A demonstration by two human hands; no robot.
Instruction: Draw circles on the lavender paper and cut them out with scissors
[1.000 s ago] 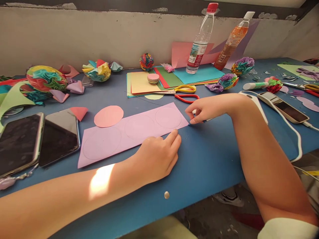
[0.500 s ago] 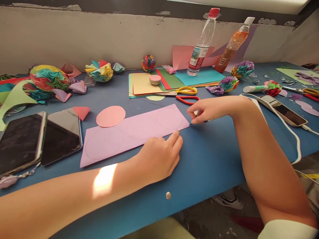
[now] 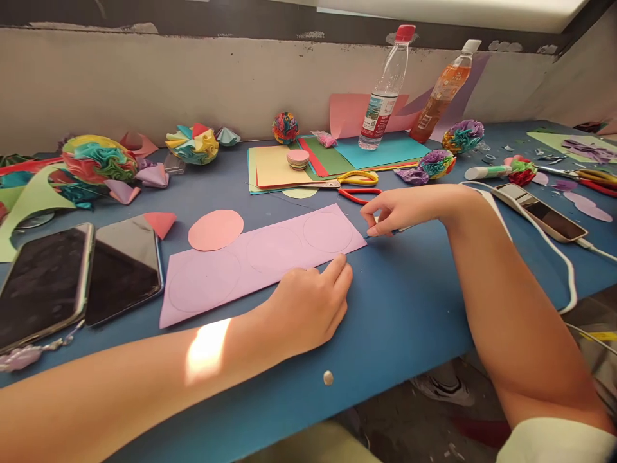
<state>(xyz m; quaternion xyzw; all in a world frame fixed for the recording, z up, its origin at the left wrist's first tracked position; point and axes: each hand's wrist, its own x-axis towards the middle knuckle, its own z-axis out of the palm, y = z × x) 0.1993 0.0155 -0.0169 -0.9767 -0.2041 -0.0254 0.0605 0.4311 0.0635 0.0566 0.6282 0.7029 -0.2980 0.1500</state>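
Observation:
A long lilac paper strip [image 3: 260, 260] with three circles drawn on it lies on the blue table [image 3: 409, 308]. My left hand [image 3: 308, 305] rests at its near edge, fingers loosely curled, index fingertip touching the paper. My right hand [image 3: 402, 209] sits just past the strip's right corner, fingers pinched on a thin pen or pencil lying low on the table. A pink paper circle [image 3: 215, 229] lies beside the strip's far edge.
Two phones [image 3: 81, 273] lie at the left. Coloured paper sheets [image 3: 332, 157], scissors [image 3: 359, 183], a stack of paper discs [image 3: 297, 158], two bottles [image 3: 385, 90] and several paper flower balls [image 3: 99, 161] stand behind. A third phone with a white cable [image 3: 544, 215] lies right.
My hands have hardly moved; the right hand shifted slightly at the strip's right corner. The view tilted a little.

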